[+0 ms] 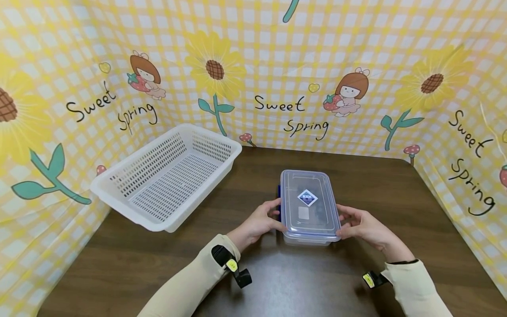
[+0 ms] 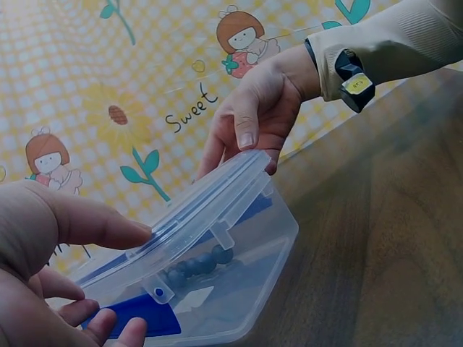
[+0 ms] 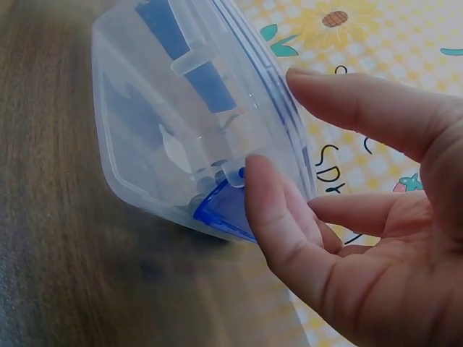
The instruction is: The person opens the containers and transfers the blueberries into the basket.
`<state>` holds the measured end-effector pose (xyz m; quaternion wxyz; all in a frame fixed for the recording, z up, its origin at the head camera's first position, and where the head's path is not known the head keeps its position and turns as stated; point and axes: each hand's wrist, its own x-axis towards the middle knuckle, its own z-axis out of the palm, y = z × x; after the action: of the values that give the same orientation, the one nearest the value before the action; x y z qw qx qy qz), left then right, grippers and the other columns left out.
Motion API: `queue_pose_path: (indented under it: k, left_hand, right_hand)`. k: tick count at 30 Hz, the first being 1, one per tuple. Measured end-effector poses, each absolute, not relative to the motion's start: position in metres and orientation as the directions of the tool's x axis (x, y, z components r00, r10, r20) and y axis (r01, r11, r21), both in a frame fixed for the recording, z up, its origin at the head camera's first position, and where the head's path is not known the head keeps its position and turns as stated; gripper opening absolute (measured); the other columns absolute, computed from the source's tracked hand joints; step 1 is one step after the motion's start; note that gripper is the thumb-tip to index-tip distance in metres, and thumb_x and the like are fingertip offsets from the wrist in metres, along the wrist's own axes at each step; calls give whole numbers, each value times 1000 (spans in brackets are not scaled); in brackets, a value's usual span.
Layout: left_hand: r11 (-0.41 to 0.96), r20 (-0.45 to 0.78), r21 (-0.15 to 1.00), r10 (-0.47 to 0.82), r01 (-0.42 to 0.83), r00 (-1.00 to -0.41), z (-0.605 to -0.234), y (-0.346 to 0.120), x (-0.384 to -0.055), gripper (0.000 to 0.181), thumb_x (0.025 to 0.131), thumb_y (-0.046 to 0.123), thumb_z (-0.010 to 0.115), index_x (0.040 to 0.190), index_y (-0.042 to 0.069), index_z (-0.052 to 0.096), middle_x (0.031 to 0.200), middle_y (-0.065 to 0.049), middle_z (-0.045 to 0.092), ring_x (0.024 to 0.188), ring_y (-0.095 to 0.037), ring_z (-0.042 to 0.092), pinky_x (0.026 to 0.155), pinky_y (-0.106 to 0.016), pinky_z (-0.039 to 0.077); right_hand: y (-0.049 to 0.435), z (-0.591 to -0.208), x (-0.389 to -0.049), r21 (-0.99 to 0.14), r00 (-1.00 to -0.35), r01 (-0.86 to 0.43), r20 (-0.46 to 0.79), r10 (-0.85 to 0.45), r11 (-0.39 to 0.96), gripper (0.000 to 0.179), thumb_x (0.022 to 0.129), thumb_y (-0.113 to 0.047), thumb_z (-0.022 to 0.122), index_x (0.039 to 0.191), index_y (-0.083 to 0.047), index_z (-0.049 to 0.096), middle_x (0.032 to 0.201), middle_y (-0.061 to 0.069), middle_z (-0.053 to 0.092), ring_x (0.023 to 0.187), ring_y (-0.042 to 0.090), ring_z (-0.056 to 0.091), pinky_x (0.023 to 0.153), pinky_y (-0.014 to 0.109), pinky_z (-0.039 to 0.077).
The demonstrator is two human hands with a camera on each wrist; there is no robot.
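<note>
A clear plastic storage container (image 1: 313,229) with a bluish see-through lid (image 1: 317,182) lies on the table. My left hand (image 1: 259,222) holds its left side, thumb by the lid's near corner. In the left wrist view, fingers curl by a blue latch (image 2: 148,318) that hangs swung out. A row of dark, round bead-like things (image 2: 199,267) shows through the wall. On the opposite side my right hand (image 1: 366,226) holds the container, thumb at the near right corner. Its fingers touch another blue latch (image 3: 228,210), which also stands away from the lid.
A white perforated plastic basket (image 1: 190,202) stands at the left on the dark wooden table (image 1: 245,264). A yellow checked cloth (image 1: 269,66) with sunflowers hangs round the back and sides. Each wrist wears a strap with a small camera.
</note>
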<state>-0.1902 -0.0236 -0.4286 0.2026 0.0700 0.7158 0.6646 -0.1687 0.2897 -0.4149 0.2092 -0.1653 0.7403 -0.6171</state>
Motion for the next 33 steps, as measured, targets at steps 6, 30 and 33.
queue_pose_path:
  k: [6,30,33]
  left_hand:
    - [132,-186,980,365,-147,-912,-428,-24,-189,89,72,-12,78,150,0,39,148,-18,37,131,-36,41,109,-51,39]
    - [-18,-127,989,377,-144,-917,-401,-16,-184,91,71,-27,67,152,-1,34,148,-18,31,122,-39,54,98,-43,53]
    - [-18,-130,989,387,-149,-913,-398,-11,-185,91,72,-27,68,152,0,34,149,-18,31,124,-39,52,99,-42,52]
  right_hand:
    - [288,-410,-167,-979,-873,-12,-88,-479,202,85,82,8,73,145,23,18,104,13,56,81,16,67,76,28,58]
    - [291,-400,-159,-989,-897,-114,60,-438,98,81,83,15,70,145,22,18,104,8,57,83,16,68,77,25,58]
    - [297,-401,-156,-990,-898,-124,82,-432,70,77,84,17,67,147,18,24,105,6,58,83,15,68,78,25,58]
